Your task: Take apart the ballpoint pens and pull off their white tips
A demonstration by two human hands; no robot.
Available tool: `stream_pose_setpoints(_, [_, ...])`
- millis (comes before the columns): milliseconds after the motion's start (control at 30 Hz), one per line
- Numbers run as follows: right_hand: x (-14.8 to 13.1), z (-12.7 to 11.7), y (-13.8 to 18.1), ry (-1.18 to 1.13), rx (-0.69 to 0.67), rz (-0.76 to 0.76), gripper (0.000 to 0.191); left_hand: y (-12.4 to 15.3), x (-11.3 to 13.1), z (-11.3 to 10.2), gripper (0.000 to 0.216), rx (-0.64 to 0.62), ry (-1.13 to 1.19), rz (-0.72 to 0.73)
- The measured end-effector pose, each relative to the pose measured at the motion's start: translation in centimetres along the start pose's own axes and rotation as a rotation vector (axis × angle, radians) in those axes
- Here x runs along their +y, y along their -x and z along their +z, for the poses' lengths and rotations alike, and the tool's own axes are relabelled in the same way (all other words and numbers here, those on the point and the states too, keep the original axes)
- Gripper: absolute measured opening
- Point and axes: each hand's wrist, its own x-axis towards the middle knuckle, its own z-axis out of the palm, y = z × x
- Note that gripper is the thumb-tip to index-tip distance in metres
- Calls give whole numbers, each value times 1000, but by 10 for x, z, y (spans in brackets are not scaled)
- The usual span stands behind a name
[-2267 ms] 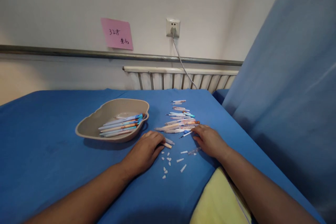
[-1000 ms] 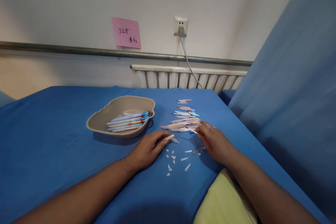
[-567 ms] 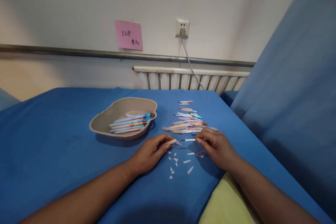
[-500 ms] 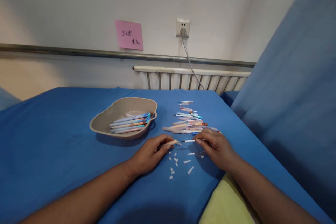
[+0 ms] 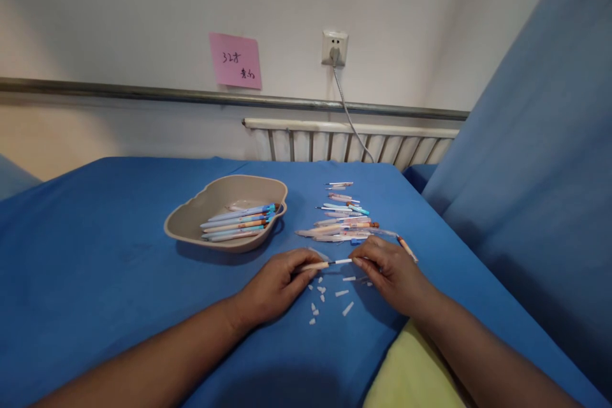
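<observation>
Between thumb and fingers, my left hand (image 5: 280, 280) is closed on a peach pen barrel (image 5: 315, 266) that points right. My right hand (image 5: 389, 268) pinches a white pen refill (image 5: 343, 261), whose dark end meets the open end of the barrel. The far end of the refill is hidden in my fingers. Below the hands, several small white pen tips (image 5: 314, 307) and a few longer white pieces (image 5: 348, 308) lie on the blue cloth. Just beyond my right hand are rows of loose pen parts (image 5: 339, 227).
A beige basin (image 5: 186, 220) holding several assembled pens (image 5: 238, 223) stands left on the blue-covered table (image 5: 105, 255). A brown-and-peach pen part (image 5: 407, 248) lies right of my right hand. A yellow cloth (image 5: 414, 373) is at the front right, a blue curtain (image 5: 535, 172) beyond it.
The refill has moved left relative to the barrel, and its dark end now meets the barrel's opening, where a gap was before. My right hand has shifted slightly left.
</observation>
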Motion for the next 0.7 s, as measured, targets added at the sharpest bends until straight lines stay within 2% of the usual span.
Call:
stream_pose_setpoints(167, [2, 4, 0, -39, -33, -25, 16, 1, -1, 1, 23, 1, -36, 29])
stream_pose_setpoints(333, [-9, 8, 2, -110, -56, -14, 15, 3, 3, 6, 23, -24, -65, 18])
stream_pose_setpoints(500, [-26, 12, 5, -242, -109, 25, 23, 6, 14, 11, 26, -69, 17, 5])
stream_pose_setpoints(700, [-38, 13, 8, -329, -99, 9, 37, 10, 19, 15, 27, -110, 73, -22])
